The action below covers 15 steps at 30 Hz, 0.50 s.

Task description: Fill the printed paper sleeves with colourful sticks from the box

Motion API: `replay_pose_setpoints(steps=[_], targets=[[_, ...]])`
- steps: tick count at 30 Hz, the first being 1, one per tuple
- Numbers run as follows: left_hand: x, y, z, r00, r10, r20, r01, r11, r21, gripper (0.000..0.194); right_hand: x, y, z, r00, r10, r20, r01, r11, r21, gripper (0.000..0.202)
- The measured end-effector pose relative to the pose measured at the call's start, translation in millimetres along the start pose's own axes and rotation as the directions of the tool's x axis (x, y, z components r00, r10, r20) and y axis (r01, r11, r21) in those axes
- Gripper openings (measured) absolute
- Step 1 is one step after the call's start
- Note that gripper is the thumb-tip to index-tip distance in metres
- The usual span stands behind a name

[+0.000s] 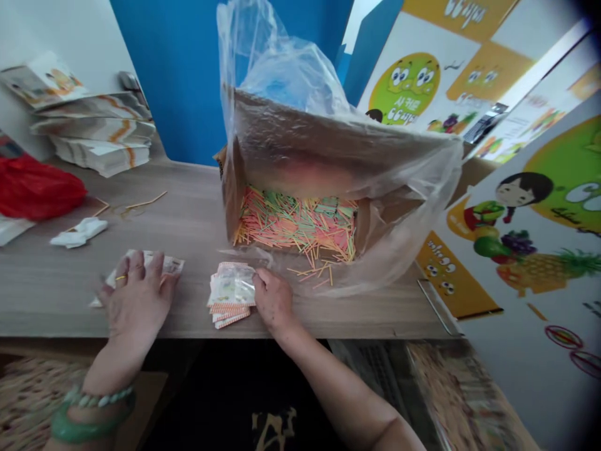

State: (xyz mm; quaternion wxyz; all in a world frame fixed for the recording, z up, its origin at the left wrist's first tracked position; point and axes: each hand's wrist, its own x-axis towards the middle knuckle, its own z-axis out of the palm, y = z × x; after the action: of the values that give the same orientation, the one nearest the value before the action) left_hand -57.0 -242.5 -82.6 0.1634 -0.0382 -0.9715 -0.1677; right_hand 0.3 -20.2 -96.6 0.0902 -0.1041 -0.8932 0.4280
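Hands: left hand (138,294) spread, gripping nothing, over a printed packet (174,265); right hand (273,299) pinching a sachet (232,287) near the counter's (370,319) front edge.
Tally: several already stacked beneath; many pastel sticks (300,219) loose inside a plastic-lined carton (232,200).
Sachet: glossy, white; stack edges orange-striped.

From your head, the camera looks forward and down, close above the table (190,203) across the frame's middle.
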Motion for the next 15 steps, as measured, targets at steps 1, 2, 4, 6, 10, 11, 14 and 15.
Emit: replay_pose_setpoints(steps=[1,2,4,6,10,11,14,15], targets=[[-3.6,13.0,-1.6,1.0,-0.024,0.016,0.026,0.988,-0.151,0.045,-2.1,0.6,-2.9,0.999,-0.011,-0.037,0.015,0.993,0.114,0.027],[-7.8,28.5,-2.1,0.996,-0.05,0.075,0.073,0.936,-0.344,0.045,-4.2,0.4,-5.4,0.998,-0.001,-0.057,0.014,0.97,0.242,0.026],[-15.7,62.7,-0.1,0.935,-0.021,0.353,0.282,0.646,-0.709,0.049,-7.0,-1.0,-10.1,0.999,0.019,-0.026,-0.005,0.882,0.472,0.027],[-20.8,93.6,4.0,0.809,0.089,0.581,0.536,0.293,-0.791,0.043,-6.8,-0.7,-18.5,0.999,-0.011,0.038,-0.013,0.813,0.583,0.029],[-22.6,120.3,10.8,0.782,0.109,0.614,0.612,0.047,-0.789,0.025,-4.6,18.0,-66.4,0.991,-0.084,0.104,0.036,0.916,0.401,0.028],[-23.0,120.2,11.8,0.799,0.107,0.591,0.585,0.085,-0.806,0.023,-6.9,27.0,-84.0,0.992,-0.091,0.083,0.064,0.957,0.282,0.022],[-29.4,118.2,14.5,0.831,0.237,0.503,0.417,0.331,-0.846,0.017,-22.8,59.8,-131.9,0.942,-0.218,0.257,0.272,0.941,-0.201,0.041],[-33.1,119.8,15.4,0.827,0.322,0.46,0.318,0.405,-0.857,0.016,-28.9,71.1,-142.5,0.926,-0.211,0.313,0.321,0.877,-0.357,0.054]])
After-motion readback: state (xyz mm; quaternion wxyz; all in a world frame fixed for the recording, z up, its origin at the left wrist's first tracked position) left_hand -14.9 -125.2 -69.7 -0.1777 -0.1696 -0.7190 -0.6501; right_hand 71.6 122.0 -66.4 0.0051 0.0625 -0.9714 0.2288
